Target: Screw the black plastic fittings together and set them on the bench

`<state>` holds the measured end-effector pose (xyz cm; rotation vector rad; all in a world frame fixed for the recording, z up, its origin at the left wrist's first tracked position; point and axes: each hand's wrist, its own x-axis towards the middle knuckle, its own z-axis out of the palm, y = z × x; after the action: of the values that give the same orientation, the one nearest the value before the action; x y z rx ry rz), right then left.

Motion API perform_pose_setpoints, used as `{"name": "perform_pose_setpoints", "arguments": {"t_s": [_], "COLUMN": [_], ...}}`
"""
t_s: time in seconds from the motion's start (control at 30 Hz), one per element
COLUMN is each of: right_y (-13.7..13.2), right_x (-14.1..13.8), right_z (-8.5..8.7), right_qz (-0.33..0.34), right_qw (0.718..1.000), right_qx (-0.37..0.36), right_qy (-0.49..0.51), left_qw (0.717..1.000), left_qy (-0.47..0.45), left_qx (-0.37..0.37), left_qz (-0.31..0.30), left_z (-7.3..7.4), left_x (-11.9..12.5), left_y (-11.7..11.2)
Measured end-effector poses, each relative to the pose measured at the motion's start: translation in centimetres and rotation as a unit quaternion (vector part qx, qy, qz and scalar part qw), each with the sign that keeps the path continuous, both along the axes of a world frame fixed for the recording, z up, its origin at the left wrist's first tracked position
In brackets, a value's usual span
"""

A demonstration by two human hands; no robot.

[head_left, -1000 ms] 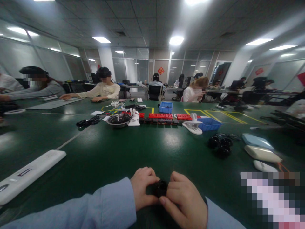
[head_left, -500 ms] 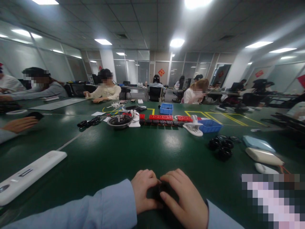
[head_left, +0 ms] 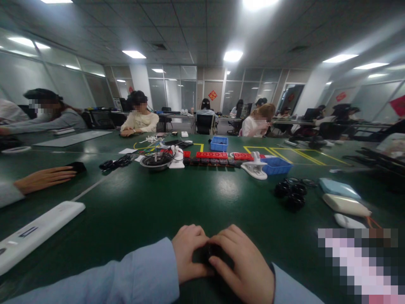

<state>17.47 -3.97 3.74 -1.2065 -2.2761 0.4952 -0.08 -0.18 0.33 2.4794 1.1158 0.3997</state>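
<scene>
Both my hands rest together on the green table (head_left: 177,198) at the bottom middle. My left hand (head_left: 187,252) is curled with its fingers closed round a small black object (head_left: 207,253), which shows only as a dark patch between the hands. My right hand (head_left: 245,266) covers the same object from the right, fingers bent over it. Both arms wear light blue sleeves.
A white power strip (head_left: 34,233) lies at the left. Another person's hand (head_left: 44,178) reaches in from the left beside a black thing. Black round parts (head_left: 291,195), pale cases (head_left: 344,204), blue bins (head_left: 276,165), red blocks (head_left: 211,155) and a metal bowl (head_left: 156,161) lie farther off. Several people sit beyond.
My right fingers have closed over the black object, hiding most of it. The other person's hand at the left has come into view and reached farther right across the table.
</scene>
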Motion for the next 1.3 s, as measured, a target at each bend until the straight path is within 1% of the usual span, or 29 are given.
{"name": "perform_pose_setpoints", "arguments": {"t_s": [0.2, 0.33, 0.53, 0.7, 0.97, 1.17, 1.3], "right_y": [-0.08, -0.07, -0.12, -0.08, 0.00, -0.19, -0.12], "right_x": [-0.03, -0.07, -0.22, -0.17, -0.09, -0.25, -0.22], "right_z": [-0.18, -0.02, 0.40, 0.26, 0.30, 0.02, -0.44], "right_qz": [-0.008, -0.005, -0.007, 0.003, 0.003, 0.004, 0.037], "right_qw": [1.000, 1.000, 0.999, 0.999, 0.999, 1.000, 0.999], "right_qx": [-0.003, -0.018, -0.040, -0.035, -0.045, -0.023, 0.006], "right_qy": [0.008, -0.006, -0.010, -0.015, -0.003, 0.011, 0.019], "left_qw": [1.000, 1.000, 1.000, 1.000, 1.000, 1.000, 1.000], "left_qy": [-0.015, -0.003, -0.011, -0.007, -0.019, -0.010, -0.020], "left_qx": [0.009, 0.010, 0.008, 0.012, 0.003, 0.010, 0.004], "left_qz": [0.002, 0.005, -0.006, -0.001, -0.011, -0.008, -0.024], "left_z": [-0.46, -0.37, -0.25, -0.17, -0.06, -0.19, -0.21], "left_x": [0.01, 0.02, -0.06, 0.03, 0.02, -0.02, -0.16], "left_y": [0.03, 0.00, 0.02, -0.05, 0.04, 0.08, 0.15]}}
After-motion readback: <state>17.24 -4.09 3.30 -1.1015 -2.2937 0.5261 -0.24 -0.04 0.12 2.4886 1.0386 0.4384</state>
